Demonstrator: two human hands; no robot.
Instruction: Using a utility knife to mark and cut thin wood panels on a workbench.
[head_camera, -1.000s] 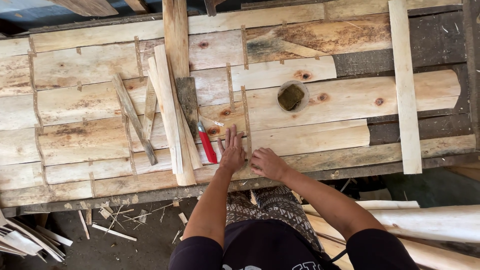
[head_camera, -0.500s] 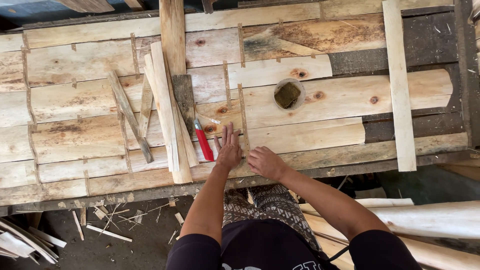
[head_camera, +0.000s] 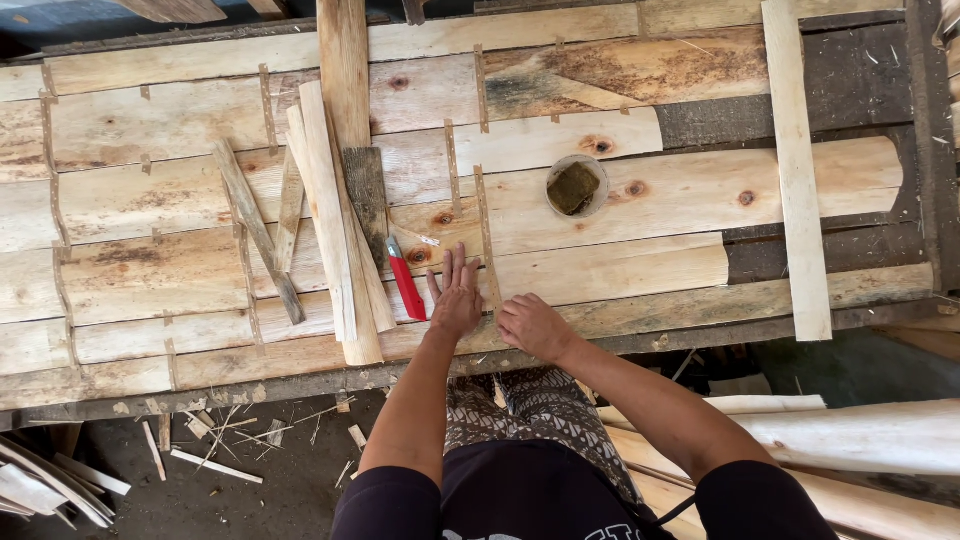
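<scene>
Many pale planks make up the table (head_camera: 620, 200), fitted edge to edge with thin slips wedged in the seams. One long board (head_camera: 795, 170) lies across them at the right, set aside; a bundle of slats (head_camera: 335, 230) lies at the left, within reach. Beside a red-handled knife (head_camera: 406, 286), the left hand (head_camera: 456, 300) presses flat, fingers spread, holding nothing, just steadying the plank. The right hand (head_camera: 533, 326) curls loosely at a thin strip (head_camera: 487, 240) standing in a seam; whether it pinches it, I cannot tell.
</scene>
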